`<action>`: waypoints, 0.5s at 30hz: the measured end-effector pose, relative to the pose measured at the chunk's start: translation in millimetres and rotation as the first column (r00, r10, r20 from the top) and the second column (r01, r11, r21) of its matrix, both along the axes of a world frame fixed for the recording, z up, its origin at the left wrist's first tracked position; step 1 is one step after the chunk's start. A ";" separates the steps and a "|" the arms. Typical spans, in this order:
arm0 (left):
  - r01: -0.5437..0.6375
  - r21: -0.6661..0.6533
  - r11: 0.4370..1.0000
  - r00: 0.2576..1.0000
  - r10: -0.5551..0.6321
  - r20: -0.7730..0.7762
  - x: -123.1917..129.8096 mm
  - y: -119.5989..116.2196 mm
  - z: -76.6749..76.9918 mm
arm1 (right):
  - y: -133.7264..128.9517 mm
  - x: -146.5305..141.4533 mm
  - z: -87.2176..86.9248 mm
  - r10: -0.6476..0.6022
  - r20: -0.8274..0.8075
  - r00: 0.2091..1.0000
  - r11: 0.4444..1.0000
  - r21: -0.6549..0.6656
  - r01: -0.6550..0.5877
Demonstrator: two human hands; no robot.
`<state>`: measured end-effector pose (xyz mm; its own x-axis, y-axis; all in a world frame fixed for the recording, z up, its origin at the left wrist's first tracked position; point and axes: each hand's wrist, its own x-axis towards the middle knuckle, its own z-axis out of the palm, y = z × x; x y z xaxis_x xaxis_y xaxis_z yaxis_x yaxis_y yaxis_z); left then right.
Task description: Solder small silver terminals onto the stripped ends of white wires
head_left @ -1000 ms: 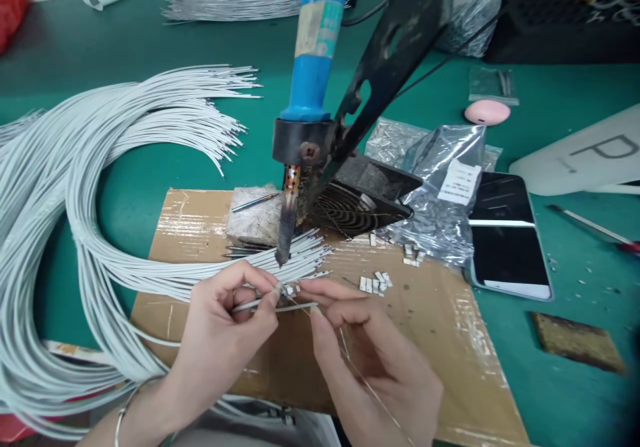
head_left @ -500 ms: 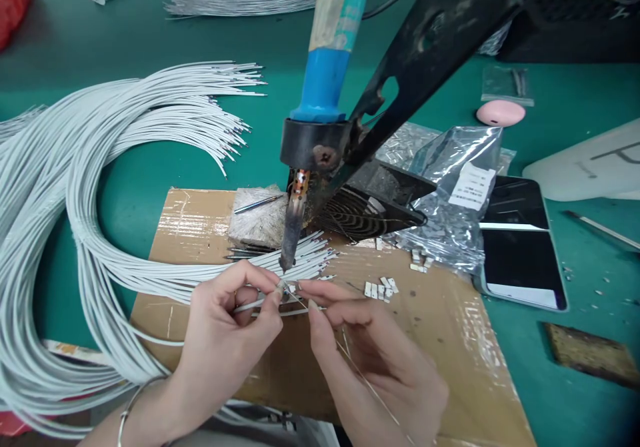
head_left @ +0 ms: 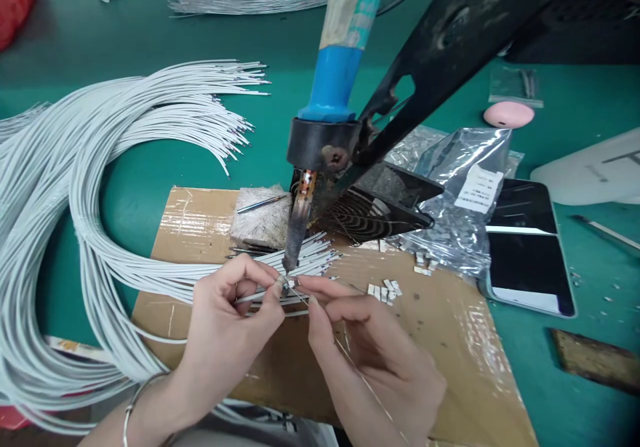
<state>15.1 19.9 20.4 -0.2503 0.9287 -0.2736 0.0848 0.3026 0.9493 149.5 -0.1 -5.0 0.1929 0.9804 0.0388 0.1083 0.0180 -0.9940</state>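
Observation:
A blue soldering iron [head_left: 337,80] is clamped with its tip [head_left: 289,261] pointing down. Just under that tip, my left hand [head_left: 235,327] pinches a white wire [head_left: 249,297] by its end, close to a small shiny metal piece [head_left: 290,283]. My right hand [head_left: 375,353] is closed, thumb against fingers, on a thin strand of solder wire [head_left: 373,391]. The strand runs from the palm up to the iron's tip. Fingertips of both hands nearly meet there and partly hide the joint. More white wires [head_left: 165,273] lie behind my hands on the cardboard [head_left: 450,367].
A black bracket [head_left: 440,53] slants over the bench above a small fan [head_left: 365,207]. Small metal tabs [head_left: 384,291] lie on the cardboard. Rightward are a plastic bag [head_left: 460,200], a phone [head_left: 530,247] and a brown block [head_left: 595,360]. Wire bundles [head_left: 40,187] fill the left side.
The view has shifted slightly, so the bench things sit a little further right. Both hands keep their grips under the iron's tip, almost unmoved.

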 end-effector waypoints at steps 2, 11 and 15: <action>-0.004 0.000 1.000 1.000 0.004 0.008 0.5 2.0 0.5 | 1.2 -0.7 1.0 -0.008 -0.010 1.000 1.000 -0.011 0.008; -0.036 0.010 0.999 0.998 0.035 0.056 1.8 11.6 12.7 | 7.2 -3.9 4.6 -0.028 -0.057 0.998 0.999 -0.040 0.026; -0.035 0.010 0.999 0.998 0.035 0.044 1.6 13.1 11.2 | 9.0 -4.8 7.3 -0.038 -0.078 0.996 0.998 -0.052 0.034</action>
<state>16.7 32.9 31.6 -0.2708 0.9225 -0.2750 0.0328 0.2943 0.9551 144.7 8.8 2.2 0.2284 0.9732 -0.0272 0.0296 -0.0349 -0.9990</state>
